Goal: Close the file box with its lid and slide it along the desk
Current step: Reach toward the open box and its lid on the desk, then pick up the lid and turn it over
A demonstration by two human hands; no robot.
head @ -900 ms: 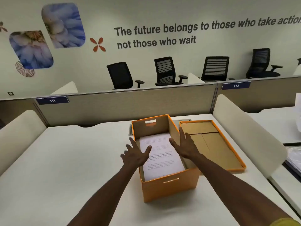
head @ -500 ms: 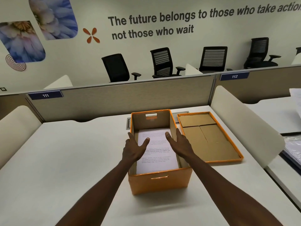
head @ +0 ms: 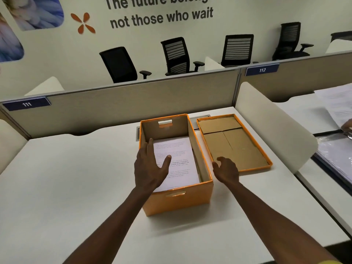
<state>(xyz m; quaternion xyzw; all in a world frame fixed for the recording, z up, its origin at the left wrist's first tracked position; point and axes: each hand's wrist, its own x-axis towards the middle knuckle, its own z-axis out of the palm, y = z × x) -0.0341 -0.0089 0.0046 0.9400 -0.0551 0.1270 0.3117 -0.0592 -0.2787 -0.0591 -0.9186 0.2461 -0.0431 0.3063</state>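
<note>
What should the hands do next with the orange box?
Probably the right hand should grasp the shallow orange cardboard lid, because it lies upside down beside the open orange file box, whose printed sheets are uncovered.

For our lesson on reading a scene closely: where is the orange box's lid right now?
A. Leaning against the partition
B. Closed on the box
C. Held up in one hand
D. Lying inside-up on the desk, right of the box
D: the shallow orange-rimmed cardboard lid lies flat, brown inside up, on the white desk beside the open orange file box.
</note>
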